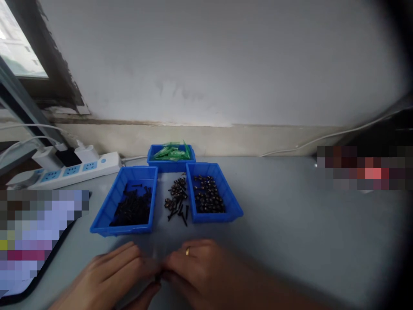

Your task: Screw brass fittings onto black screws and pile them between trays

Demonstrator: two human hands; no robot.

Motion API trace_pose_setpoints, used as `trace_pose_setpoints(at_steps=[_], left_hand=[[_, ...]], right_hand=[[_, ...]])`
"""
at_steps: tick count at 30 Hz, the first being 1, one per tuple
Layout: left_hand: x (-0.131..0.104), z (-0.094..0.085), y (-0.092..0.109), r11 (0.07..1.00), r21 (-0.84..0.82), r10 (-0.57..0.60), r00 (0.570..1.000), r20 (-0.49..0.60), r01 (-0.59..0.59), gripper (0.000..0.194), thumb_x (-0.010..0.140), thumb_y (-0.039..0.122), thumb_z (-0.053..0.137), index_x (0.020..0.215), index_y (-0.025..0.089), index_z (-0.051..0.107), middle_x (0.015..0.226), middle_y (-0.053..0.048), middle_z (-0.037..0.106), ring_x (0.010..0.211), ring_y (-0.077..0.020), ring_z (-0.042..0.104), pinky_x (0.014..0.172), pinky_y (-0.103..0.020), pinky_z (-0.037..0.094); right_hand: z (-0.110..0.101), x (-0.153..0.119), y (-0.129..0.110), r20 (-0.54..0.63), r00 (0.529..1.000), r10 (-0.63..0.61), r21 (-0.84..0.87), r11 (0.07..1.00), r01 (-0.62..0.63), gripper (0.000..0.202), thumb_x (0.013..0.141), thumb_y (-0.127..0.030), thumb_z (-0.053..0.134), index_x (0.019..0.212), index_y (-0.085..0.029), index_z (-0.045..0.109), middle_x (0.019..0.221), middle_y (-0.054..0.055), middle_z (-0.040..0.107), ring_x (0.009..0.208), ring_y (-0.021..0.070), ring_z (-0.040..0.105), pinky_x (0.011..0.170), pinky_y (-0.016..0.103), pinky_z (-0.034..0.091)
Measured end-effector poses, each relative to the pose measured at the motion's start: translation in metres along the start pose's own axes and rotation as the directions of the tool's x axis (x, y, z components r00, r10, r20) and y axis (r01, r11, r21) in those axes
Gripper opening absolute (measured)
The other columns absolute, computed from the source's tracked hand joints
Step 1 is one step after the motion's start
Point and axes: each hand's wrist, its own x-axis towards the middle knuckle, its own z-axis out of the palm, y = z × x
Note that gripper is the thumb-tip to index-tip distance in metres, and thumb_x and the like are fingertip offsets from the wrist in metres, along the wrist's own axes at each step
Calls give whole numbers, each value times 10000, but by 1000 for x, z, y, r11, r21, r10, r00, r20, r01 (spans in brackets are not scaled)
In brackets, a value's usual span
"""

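Note:
At the bottom middle, my left hand (111, 273) and my right hand (198, 269), with a gold ring, meet at the fingertips. Both are closed around something small and dark, too blurred to name. Beyond my left hand stands a blue bin (98, 219) of black screws (134, 209). A second blue bin (234, 211), past my right hand, holds dark metal pieces with shiny round heads (209, 198). Loose screws and similar pieces (177, 198) lie between these bins. Behind them, a smaller blue bin (169, 164) holds green clear pieces (172, 151).
A white power strip (93, 172) with plugs and cables lies at the left back. A dark-edged, pixelated flat object (38, 245) is at the left. The wall (226, 64) rises behind the grey table (290, 228). A pixelated area (364, 168) is at the right.

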Motion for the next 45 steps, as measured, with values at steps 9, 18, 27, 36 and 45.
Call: trace_pose_setpoints(at_steps=[9,18,27,36,45], left_hand=[[0,-4,-6,1000,-1,24,994,104,-24,143,934,171,362,1003,257,453,781,38,675,656,-98,674,524,-142,500],[-9,4,-9,996,67,48,990,134,-57,187,1018,257,317,911,254,470,719,40,668,617,-133,672,488,-224,471],[-10,5,-14,998,36,-64,985,158,59,189,992,284,390,862,248,523,701,47,634,590,-119,648,500,-217,480],[-3,0,-4,998,3,58,996,61,-59,178,1009,229,367,918,259,517,657,63,582,603,-101,622,521,-199,440],[2,-2,-4,998,39,53,998,24,-54,158,954,195,421,819,250,483,612,60,570,514,-107,588,450,-218,425]], right_hand=[[1,-1,4,-27,1000,7,-52,999,-8,185,967,-267,522,895,-151,647,761,14,684,711,150,646,654,254,431],[-10,-1,-3,-21,1000,8,-43,999,-9,180,937,-268,563,814,-149,619,687,2,645,641,132,606,590,243,389],[-8,-2,2,-138,990,23,-16,1000,-25,136,934,-214,546,868,-142,642,719,5,661,636,126,612,617,242,391],[2,1,2,14,996,-92,-64,994,93,177,940,-224,546,803,-139,619,702,21,667,656,144,623,614,233,419],[-9,1,-1,36,999,33,18,999,-34,152,933,-241,555,859,-146,648,757,11,672,686,134,626,623,226,419]])
